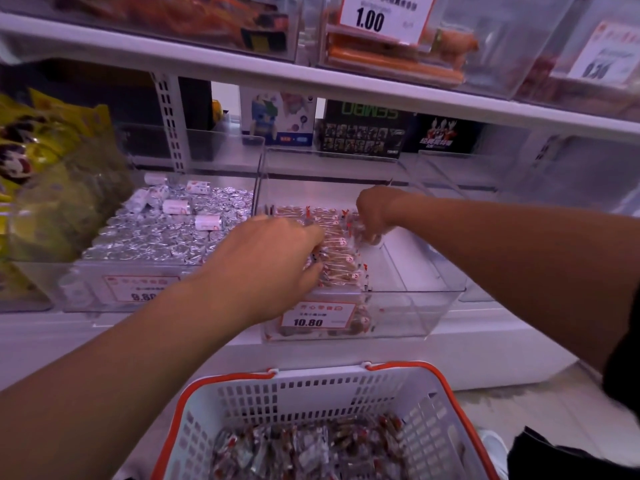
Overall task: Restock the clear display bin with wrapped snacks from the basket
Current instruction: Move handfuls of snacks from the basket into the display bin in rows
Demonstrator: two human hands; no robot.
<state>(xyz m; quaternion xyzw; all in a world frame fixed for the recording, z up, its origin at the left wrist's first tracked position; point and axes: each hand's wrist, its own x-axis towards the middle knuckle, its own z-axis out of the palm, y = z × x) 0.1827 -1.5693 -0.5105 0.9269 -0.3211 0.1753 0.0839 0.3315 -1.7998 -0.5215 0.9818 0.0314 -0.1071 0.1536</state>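
Note:
A clear display bin with a 10.80 price tag sits on the lower shelf. Rows of wrapped snacks fill its left part; its right part is bare. My left hand reaches into the bin from the front, its curled fingertips on the snacks; whether it holds one is hidden. My right hand is further back in the bin, fingers pointing down and pinching a wrapped snack. Below, a white basket with orange handles holds several more wrapped snacks.
A neighbouring clear bin to the left holds silver-wrapped sweets. Yellow-green bags sit far left. An upper shelf with more bins hangs just above my hands. Boxed toys stand behind the bin.

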